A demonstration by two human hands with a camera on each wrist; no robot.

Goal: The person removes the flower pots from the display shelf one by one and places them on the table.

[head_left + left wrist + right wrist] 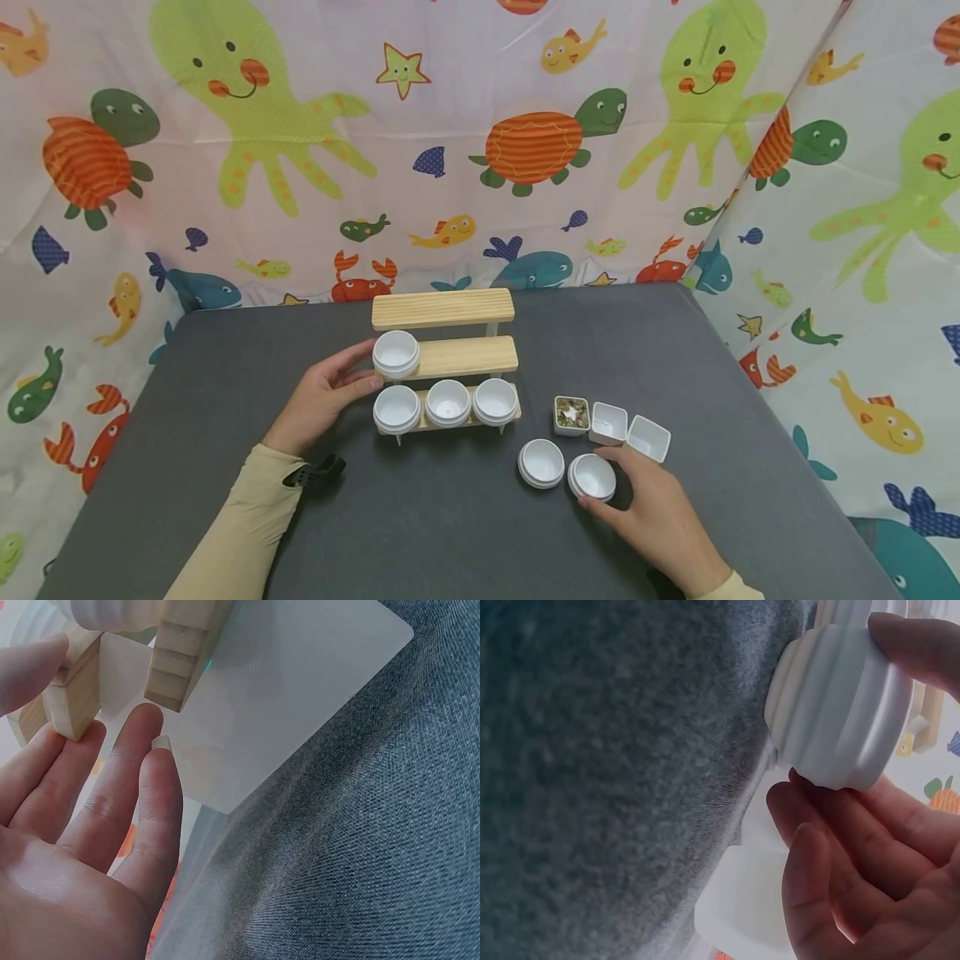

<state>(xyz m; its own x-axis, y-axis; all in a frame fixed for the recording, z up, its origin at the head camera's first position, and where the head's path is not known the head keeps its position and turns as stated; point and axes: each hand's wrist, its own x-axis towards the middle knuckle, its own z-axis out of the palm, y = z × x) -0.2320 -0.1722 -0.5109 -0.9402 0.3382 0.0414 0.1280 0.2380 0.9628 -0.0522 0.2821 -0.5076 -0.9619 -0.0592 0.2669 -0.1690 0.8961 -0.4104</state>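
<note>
A three-tier wooden stand point(468, 357) carries one small round white bowl point(396, 354) at the left of its middle tier and three more point(448, 403) along the bottom tier. My left hand point(324, 398) holds the left end of the middle tier, thumb in front and fingers behind; in the left wrist view the board end point(75, 694) lies between thumb and fingers. My right hand point(654, 508) pinches a round white bowl point(592, 477) with stepped sides between thumb and fingers, low at the table. Another round bowl point(541, 463) sits just left of it.
Behind the right hand stand a square white dish point(572, 415) with greenish-brown bits in it and two plain square dishes point(608, 422), point(648, 437). All rest on a dark grey tabletop point(420, 533). A curtain point(450, 167) with sea animals hangs behind and at the sides.
</note>
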